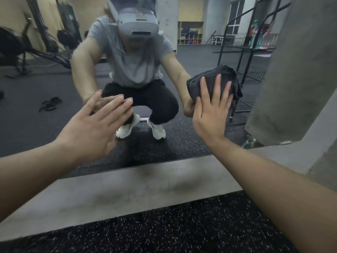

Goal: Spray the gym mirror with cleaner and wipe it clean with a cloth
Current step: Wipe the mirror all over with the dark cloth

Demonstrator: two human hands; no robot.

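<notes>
The gym mirror fills the wall in front of me and shows my crouching reflection. My right hand presses a folded dark grey cloth flat against the glass on the right side, fingers spread over it. My left hand rests flat on the glass at the lower left, fingers together, with nothing in it. A green bottle, perhaps the cleaner, shows at the mirror's lower right corner; I cannot tell what it is.
A grey concrete ledge runs under the mirror, with speckled black rubber floor in front. A concrete pillar borders the mirror on the right. Reflected: a black metal rack and exercise machines.
</notes>
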